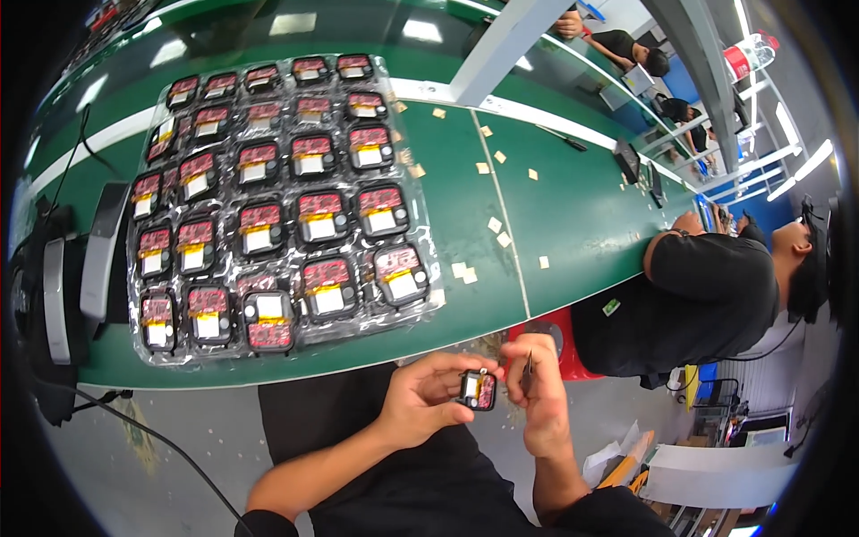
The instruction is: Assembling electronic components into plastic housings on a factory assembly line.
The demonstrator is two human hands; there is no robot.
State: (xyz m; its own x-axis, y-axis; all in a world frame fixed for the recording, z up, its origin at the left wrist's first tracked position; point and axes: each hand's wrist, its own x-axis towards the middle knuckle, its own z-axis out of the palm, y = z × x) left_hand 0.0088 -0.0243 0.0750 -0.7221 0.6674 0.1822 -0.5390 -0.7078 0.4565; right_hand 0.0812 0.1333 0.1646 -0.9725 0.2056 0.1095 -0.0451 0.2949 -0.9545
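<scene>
From where I'm standing, the seated person is holding a small black, rounded-square device case with a red circuit board and a pale block inside point(479, 390) out over their lap, just off the near edge of the long green counter point(573, 210). The left hand point(420, 398) is doing the carrying: its grip is closing only as far as the case allows, with the thumb pressing along the lower side and the fingertips bracing the upper edge, so that the open face is showing between them. The right hand point(540, 394) is hovering just beside it, its fingers curling in a narrow pinch; that grip is grasping a slim, dark, pointed tool point(528, 365), which is standing roughly upright and apart from the case. I can't tell whether the tool's tips are parting or meeting.

On the counter, a wide, clear plastic tray point(380, 320) is lying in front of the person, carrying rows of similar black cases with red boards, yellow strips and pale blocks. To its right, small tan square pieces point(504, 239) are lying scattered over the green surface, and a thin black stick-like tool point(573, 143) is resting farther off. Two grey-and-black box-shaped units point(106, 251) are standing at the tray's left. Farther along on the right, a co-worker in a black short-sleeved top point(716, 286) is sitting at the same counter
</scene>
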